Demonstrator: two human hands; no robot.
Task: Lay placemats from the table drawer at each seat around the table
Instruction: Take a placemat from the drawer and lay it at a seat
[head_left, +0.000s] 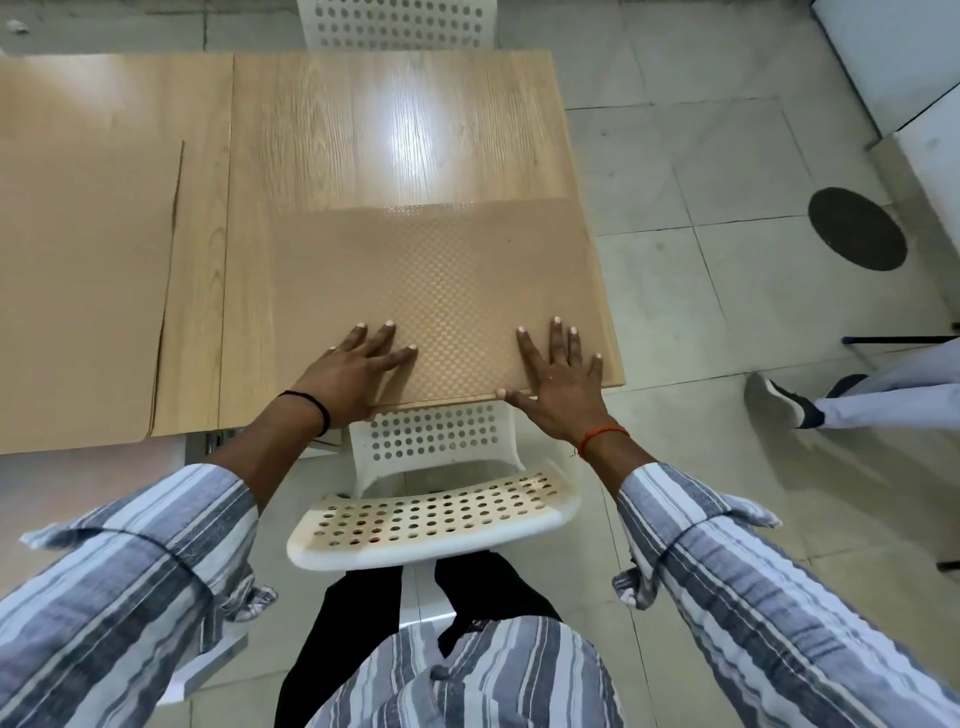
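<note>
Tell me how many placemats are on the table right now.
2. One placemat lies at the near seat under both flat hands, left hand and right hand. Another placemat lies at the left, partly out of frame.

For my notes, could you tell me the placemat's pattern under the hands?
Tan placemat with fine checkered weave, head view.

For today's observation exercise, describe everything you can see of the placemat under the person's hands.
The placemat is a tan rectangle with a fine woven checker texture, lying flat at the near right end of the wooden table, its near edge along the table's edge above a white perforated chair. The left hand and right hand press on it with spread fingers.
</note>
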